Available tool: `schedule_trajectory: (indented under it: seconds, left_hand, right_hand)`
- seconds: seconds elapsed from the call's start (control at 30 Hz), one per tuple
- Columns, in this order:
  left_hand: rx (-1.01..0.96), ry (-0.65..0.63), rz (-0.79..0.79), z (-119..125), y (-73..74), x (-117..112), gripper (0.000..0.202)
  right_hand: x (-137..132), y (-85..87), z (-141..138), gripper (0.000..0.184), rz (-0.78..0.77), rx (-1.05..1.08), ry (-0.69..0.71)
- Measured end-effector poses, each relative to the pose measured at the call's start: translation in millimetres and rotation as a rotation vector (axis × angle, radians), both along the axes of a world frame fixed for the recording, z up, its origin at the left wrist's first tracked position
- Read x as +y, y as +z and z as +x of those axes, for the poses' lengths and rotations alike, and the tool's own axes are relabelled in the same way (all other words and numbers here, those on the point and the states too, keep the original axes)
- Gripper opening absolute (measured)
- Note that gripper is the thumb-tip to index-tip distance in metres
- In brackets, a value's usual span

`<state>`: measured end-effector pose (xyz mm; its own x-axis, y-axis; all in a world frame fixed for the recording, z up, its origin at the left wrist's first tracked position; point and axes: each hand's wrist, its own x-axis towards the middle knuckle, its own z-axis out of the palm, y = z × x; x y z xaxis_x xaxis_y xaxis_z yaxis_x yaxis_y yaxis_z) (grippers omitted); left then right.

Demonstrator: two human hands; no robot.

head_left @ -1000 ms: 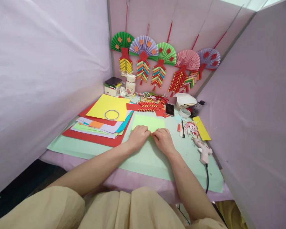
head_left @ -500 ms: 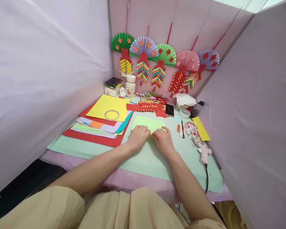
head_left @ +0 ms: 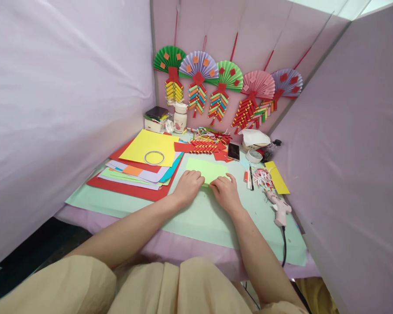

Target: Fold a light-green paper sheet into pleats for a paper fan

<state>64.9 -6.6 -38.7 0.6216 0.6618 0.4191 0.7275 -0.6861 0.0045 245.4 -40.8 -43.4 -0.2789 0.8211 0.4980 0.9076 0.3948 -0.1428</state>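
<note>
A light green sheet of paper (head_left: 205,170) lies flat on the pale green table cover (head_left: 196,220), straight in front of me. My left hand (head_left: 189,186) has its fingers curled over the sheet's near left edge. At the near right edge, my right hand (head_left: 225,191) pinches the paper between thumb and bent fingers. A small gap separates the two hands, and the sheet's near edge shows in it. The undersides of my fingers are hidden, so any fold beneath them cannot be seen.
Coloured paper with a ring (head_left: 154,158) on top is stacked left. Behind the sheet lie a red paper firecracker string (head_left: 203,147) and a phone (head_left: 233,151). A corded glue gun (head_left: 279,208), tape roll (head_left: 253,156) and yellow paper (head_left: 277,177) are right. Paper fans (head_left: 229,75) hang behind.
My hands have moved slightly apart along the near edge of the green paper, with the left shifting a little left. More of the sheet shows between them.
</note>
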Motion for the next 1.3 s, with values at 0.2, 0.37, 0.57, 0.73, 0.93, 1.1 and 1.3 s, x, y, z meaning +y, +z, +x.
schedule_trajectory:
  seconds: [0.2, 0.37, 0.57, 0.73, 0.93, 1.1, 1.3]
  left_hand:
    - [-0.007, -0.066, 0.02, 3.2, -6.2, 0.4, 0.017]
    - [-0.043, -0.041, 0.01, 0.2, -4.8, 3.2, 0.016]
    - [-0.033, -0.029, -0.003, -2.3, -1.1, 2.7, 0.018]
    - [-0.018, -0.07, 0.013, 0.9, -4.5, 1.5, 0.017]
    - [-0.001, -0.049, 0.031, 2.7, -5.7, 0.4, 0.017]
    - [0.014, -0.038, 0.035, 3.7, -3.0, -2.6, 0.017]
    - [0.01, -0.053, 0.028, 3.7, -5.1, -1.1, 0.018]
  right_hand:
    - [-1.9, 1.1, -4.7, 0.016, 0.01, -0.005, 0.022]
    - [-1.2, 1.3, -4.2, 0.023, 0.025, 0.0, -0.016]
    - [-1.1, 0.0, -3.6, 0.019, 0.01, 0.004, -0.021]
    - [-1.0, -1.3, -4.9, 0.017, 0.009, 0.019, 0.017]
    - [-2.1, -0.1, -6.3, 0.023, 0.028, -0.017, 0.03]
    - [-2.9, 0.2, -7.8, 0.024, 0.031, -0.043, 0.021]
    - [-2.1, -1.8, -6.8, 0.016, 0.019, 0.007, 0.028]
